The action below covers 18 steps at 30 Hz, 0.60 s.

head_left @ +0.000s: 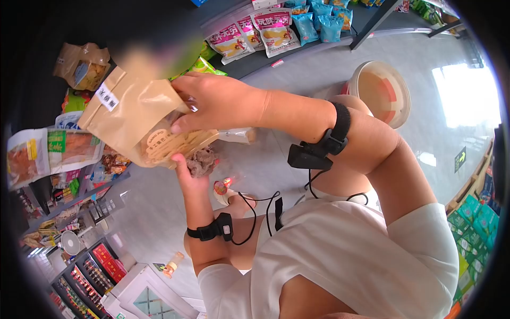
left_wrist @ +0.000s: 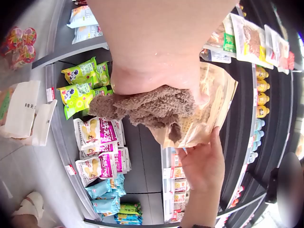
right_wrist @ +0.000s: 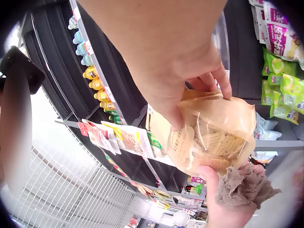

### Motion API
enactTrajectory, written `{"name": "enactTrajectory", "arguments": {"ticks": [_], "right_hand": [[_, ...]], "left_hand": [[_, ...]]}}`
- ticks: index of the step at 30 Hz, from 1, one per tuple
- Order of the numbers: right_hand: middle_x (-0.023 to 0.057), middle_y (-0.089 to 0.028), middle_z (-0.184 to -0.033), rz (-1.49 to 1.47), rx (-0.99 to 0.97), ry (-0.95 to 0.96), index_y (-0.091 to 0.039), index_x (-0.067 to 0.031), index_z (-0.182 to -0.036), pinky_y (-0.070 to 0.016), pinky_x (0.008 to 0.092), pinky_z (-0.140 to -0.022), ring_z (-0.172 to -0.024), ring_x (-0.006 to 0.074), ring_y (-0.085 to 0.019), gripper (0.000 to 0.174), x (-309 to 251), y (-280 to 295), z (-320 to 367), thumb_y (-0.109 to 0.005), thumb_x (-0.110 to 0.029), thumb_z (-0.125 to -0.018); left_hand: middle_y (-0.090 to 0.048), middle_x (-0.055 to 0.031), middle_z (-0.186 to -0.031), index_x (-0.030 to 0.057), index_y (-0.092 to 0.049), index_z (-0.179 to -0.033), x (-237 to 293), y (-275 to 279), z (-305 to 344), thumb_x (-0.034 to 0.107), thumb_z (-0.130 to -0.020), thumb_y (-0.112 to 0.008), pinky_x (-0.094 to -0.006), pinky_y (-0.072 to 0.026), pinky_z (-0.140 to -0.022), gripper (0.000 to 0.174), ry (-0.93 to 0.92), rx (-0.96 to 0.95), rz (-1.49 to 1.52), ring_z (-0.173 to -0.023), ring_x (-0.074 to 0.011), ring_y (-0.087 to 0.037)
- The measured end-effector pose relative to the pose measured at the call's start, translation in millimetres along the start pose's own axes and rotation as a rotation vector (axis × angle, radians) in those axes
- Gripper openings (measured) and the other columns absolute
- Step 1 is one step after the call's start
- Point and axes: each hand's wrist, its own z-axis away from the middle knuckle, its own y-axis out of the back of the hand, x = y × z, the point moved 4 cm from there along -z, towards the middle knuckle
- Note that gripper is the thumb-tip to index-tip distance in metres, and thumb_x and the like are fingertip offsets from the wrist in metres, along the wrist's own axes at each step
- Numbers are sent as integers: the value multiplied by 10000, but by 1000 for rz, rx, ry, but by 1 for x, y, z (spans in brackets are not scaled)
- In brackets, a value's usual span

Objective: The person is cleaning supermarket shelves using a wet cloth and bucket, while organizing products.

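One kraft-paper bag [head_left: 125, 114] with a clear window is held up, tilted, between the right hand [head_left: 218, 101] and the left hand [head_left: 190, 179], in front of a dark shelf [left_wrist: 142, 156]. The right hand grips the bag by its side, thumb on the window face and fingers round the edge. The left hand clasps a bunched brown cloth [right_wrist: 247, 187] at the bag's lower end, its thumb pressed to the bag; the cloth covers much of this hand, so how all its fingers lie cannot be told. Pale pieces show through the window, and a white label [head_left: 108, 97] sits on the plain paper part. On the shelf, pink-and-white bags [head_left: 276, 32] stand between green packets [left_wrist: 78, 85] and blue packets [head_left: 329, 26]. A round tub [head_left: 382, 90] stands on the grey floor [head_left: 435, 154], and a black strap [head_left: 340, 125] circles the right wrist.
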Motion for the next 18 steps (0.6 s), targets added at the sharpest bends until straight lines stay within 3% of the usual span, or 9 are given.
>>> {"name": "enactTrajectory", "arguments": {"ticks": [5, 8, 11, 14, 17, 18], "right_hand": [[145, -579, -1033, 6, -41, -58, -565, -15, -1169, -471, 370, -865, -985, 300, -581, 549, -2, 7, -4, -682, -400, -795], [135, -588, -1007, 56, 18, -4, -631, -51, -1036, -475, 386, -872, -1014, 305, -576, 483, 7, 14, -10, -658, -464, -785], [136, -586, -991, 295, 197, 154, -648, -53, -976, -482, 394, -864, -984, 326, -591, 464, 7, 20, -12, -643, -481, -796], [165, -592, -1070, 105, 24, 9, -611, -9, -1136, -466, 378, -901, -1045, 332, -571, 570, 11, 19, -18, -658, -474, -811], [197, -595, -1109, 0, 10, 21, -611, -8, -1137, -462, 378, -900, -1062, 339, -566, 582, 13, 18, -25, -655, -492, -817], [198, -622, -1061, 42, 55, -20, -602, -3, -1140, -482, 351, -845, -1012, 270, -607, 591, 15, 16, -27, -646, -507, -835]], "left_hand": [[-499, -95, -1299, 70, -344, -1386, 1, 1, -8, 612, -887, -465, -422, -464, -911, 746, -37, -59, -3, -1107, -266, -537], [-522, -95, -1269, 62, -350, -1379, -4, 6, -14, 616, -888, -458, -416, -476, -886, 748, -55, -7, 31, -1067, -266, -559], [-532, -97, -1262, 55, -355, -1375, 0, 0, -17, 606, -900, -446, -410, -486, -870, 733, -84, -21, -11, -1046, -262, -575], [-534, -101, -1268, 52, -365, -1370, 4, -11, -15, 589, -913, -439, -409, -490, -879, 709, -10, -68, 3, -1049, -258, -582], [-526, -103, -1287, 51, -376, -1365, 2, -9, -19, 568, -925, -439, -408, -484, -905, 682, -45, 24, -22, -1072, -254, -578], [-529, -108, -1284, 33, -383, -1356, 3, -9, -19, 558, -926, -446, -403, -481, -918, 681, -75, 22, -16, -1082, -254, -577]]}}
